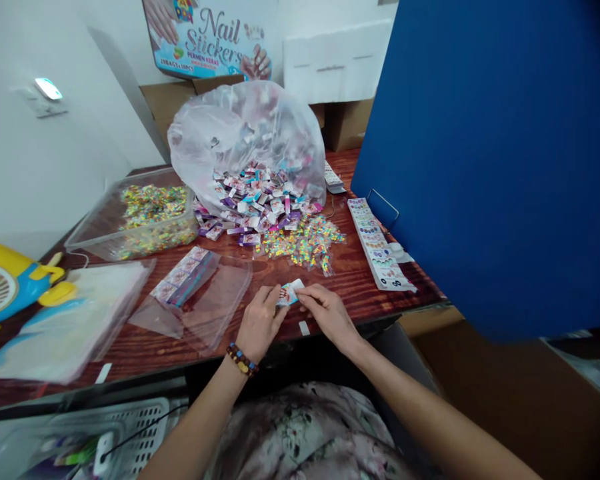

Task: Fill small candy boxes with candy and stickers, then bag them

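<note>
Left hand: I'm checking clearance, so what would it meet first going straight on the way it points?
Past the small printed carton it holds, the left hand would probably meet the pile of colourful packets first, though depth is hard to judge.

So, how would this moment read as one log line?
left hand: holds small printed carton | right hand: pinches its white end | beyond hands: colourful packets, carton pile, plastic bag

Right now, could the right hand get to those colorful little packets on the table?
Probably yes: the right hand is close, and just tabletop seems to separate it from the packets. It would likely first let go of the small carton.
</note>
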A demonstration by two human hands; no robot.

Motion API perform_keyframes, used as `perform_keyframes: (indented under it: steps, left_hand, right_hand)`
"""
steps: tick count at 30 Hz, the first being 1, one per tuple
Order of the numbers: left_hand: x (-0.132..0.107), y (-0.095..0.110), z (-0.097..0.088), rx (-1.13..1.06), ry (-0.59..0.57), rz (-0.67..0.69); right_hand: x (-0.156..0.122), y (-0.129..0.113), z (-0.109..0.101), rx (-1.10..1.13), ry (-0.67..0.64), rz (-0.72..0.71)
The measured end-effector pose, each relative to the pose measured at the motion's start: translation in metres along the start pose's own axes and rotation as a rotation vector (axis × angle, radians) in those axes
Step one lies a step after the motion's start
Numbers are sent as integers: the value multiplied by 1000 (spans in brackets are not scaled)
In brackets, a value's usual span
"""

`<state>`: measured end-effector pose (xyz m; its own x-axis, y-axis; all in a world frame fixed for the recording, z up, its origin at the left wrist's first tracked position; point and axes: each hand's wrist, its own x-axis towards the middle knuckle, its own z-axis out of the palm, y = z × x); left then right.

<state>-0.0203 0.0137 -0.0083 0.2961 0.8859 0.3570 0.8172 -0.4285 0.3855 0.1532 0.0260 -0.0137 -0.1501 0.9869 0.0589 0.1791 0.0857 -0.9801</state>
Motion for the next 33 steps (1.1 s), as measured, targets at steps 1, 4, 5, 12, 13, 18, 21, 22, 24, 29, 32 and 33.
perform_keyframes:
  steps: [1,4,5,12,13,18,21,22,24,29,32,33]
  left_hand:
    - [0,0,0,-2,2,-8]
    - [0,2,-1,-17,0,-11]
    - [0,2,-1,-26,4,-12]
    - [0,12,2,-336,58,-191]
    - [-1,13,1,-428,47,-235]
    - [-9,15,-9,-992,-91,-397]
    - [-13,19,-15,-1064,-15,-426]
    - [-14,21,-17,-1060,22,-422]
    - [-15,24,-18,-1052,47,-388]
    - [-19,26,-14,-1024,20,-339]
    - [-22,26,-11,-1033,19,-369]
    - [-22,25,-10,-1043,13,-375]
  right_hand:
    - [-1,0,0,-31,25,-43]
    - [-4,2,1,-161,55,-133]
    - [-5,2,2,-192,57,-144]
    - [1,1,0,-95,84,-164]
    - [3,-1,-2,-58,71,-177]
    - [7,-12,-18,120,-163,-175]
    - [4,-16,-25,222,-279,-120]
    - [2,-17,-26,243,-297,-114]
    - [0,-20,-27,217,-302,-143]
    - [0,-26,-29,46,-309,-278]
    - [2,-27,-28,54,-330,-287]
    - [3,-26,-28,50,-330,-284]
